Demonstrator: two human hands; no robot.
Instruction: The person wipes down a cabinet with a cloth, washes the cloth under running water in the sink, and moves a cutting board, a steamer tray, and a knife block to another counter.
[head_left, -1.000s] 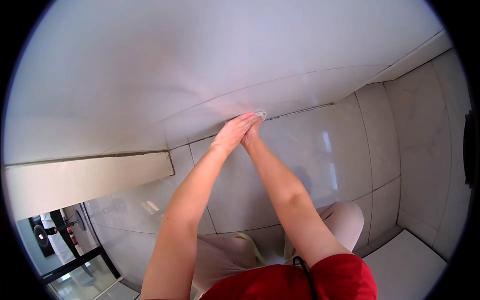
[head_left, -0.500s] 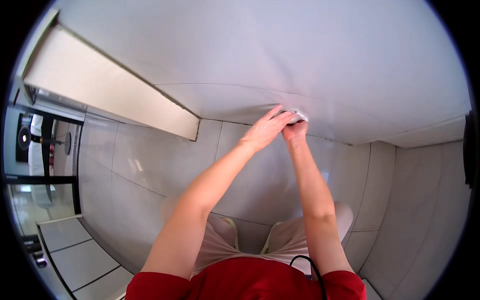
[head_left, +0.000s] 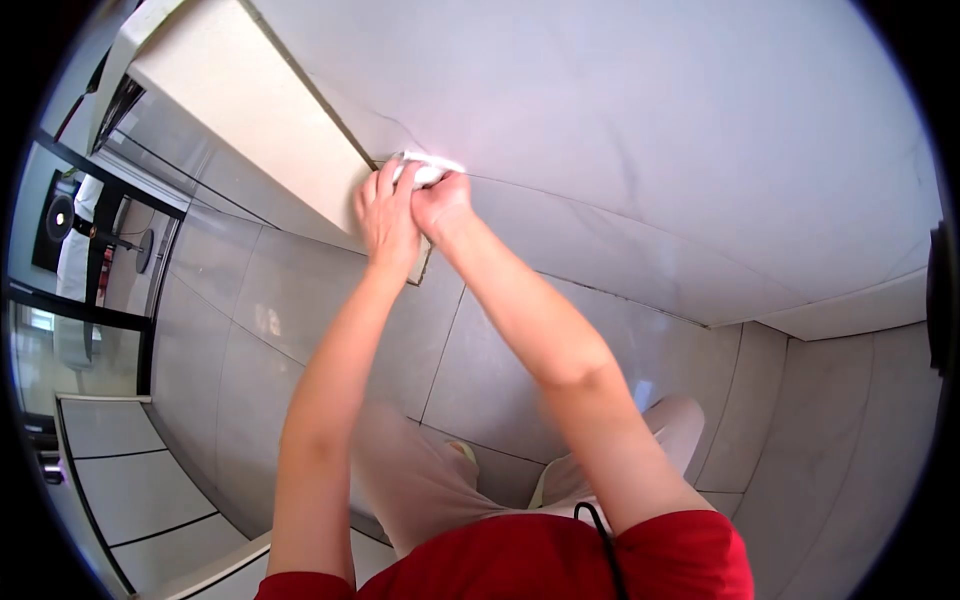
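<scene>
- Nearest, at the bottom edge, is a red shirt, with a black cord hanging in a loop over its front.
- Just past the shirt, pale trousers cover bent, spread knees, and light yellowish shoes show between them on the grey tiled floor.
- Both bare arms stretch forward and to the person's left, well out over the floor.
- The left hand is partly open, its fingers bent and slightly apart, covering part of the cream board in view; its fingertips reach the edge of the white cloth, and whether they grip it I cannot tell.
- The right hand, touching or just beside the left, is curled up, with the white cloth bunched in its fingers.
- The cloth lies against the pale wall, in the corner where the cream board meets it, near the board's lower end.
- The wall has faint grey veins and a thin seam running right from the cloth.
- Farther off on the left is a black-framed glass door, with a round dark thing showing through it.
</scene>
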